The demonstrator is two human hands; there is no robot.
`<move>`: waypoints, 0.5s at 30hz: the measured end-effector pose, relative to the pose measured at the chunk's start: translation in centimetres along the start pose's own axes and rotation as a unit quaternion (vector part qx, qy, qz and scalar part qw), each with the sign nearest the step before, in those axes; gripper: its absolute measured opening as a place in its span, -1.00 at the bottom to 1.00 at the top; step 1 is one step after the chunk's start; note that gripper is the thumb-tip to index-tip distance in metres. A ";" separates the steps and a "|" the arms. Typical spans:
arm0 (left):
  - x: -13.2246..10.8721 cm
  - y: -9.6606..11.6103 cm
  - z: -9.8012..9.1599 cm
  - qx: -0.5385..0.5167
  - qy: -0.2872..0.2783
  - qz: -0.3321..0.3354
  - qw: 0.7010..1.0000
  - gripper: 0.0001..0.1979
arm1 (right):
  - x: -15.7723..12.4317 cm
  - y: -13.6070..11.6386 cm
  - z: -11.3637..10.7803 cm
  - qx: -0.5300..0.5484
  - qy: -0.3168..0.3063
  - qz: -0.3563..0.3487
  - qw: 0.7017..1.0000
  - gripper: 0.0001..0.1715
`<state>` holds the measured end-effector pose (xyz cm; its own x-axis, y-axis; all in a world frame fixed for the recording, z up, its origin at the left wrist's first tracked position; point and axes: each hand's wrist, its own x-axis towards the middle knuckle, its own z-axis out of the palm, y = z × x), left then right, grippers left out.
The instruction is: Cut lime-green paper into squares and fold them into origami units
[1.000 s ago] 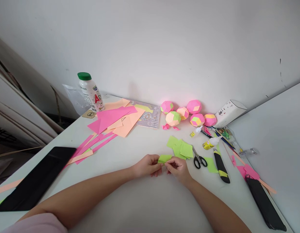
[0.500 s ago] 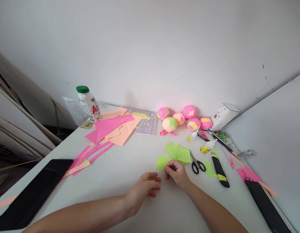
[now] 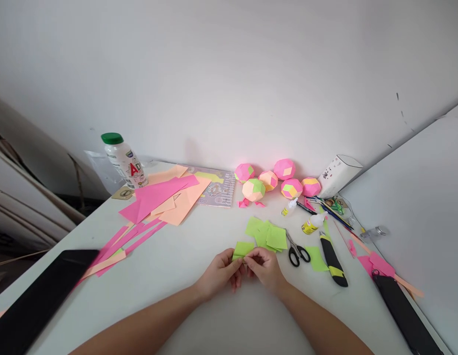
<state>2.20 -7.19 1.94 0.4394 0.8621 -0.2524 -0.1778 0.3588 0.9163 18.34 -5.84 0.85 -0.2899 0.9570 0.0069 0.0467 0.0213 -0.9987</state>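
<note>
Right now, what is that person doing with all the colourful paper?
A person pinches a small green paper piece between the left hand and the right hand, just above the white table. More green squares and scissors lie close beside it. Pink and orange paper balls sit by the wall, with loose pink and orange sheets further left.

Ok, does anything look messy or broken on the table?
Nothing looks broken or spilled. Just clutter: long pink paper strips lie fanned askew beside the flat black tablet, and black-handled scissors lie beside the loose green paper squares. The left hand and right hand pinch a folded green paper piece.
</note>
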 end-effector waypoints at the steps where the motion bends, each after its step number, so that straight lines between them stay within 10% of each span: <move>1: 0.0 0.0 -0.1 -0.007 -0.006 -0.001 1.000 -0.61 | 0.0 0.0 0.0 0.000 -0.003 0.002 1.000 -0.73; 9: 0.1 -0.4 -0.5 -0.062 -0.031 0.018 0.997 -0.63 | -0.1 0.0 0.2 0.052 0.032 0.020 0.998 -0.63; 15: 0.1 -0.9 -0.6 -0.073 -0.032 0.034 0.996 -0.61 | 0.2 -0.8 -0.1 -0.011 -0.068 0.003 0.998 -0.80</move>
<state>1.84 -7.20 0.90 0.4763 0.8635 -0.1660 -0.3333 0.3520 0.8746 18.36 -5.63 1.64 -0.4172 0.9088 -0.0067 0.0683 0.0240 -0.9974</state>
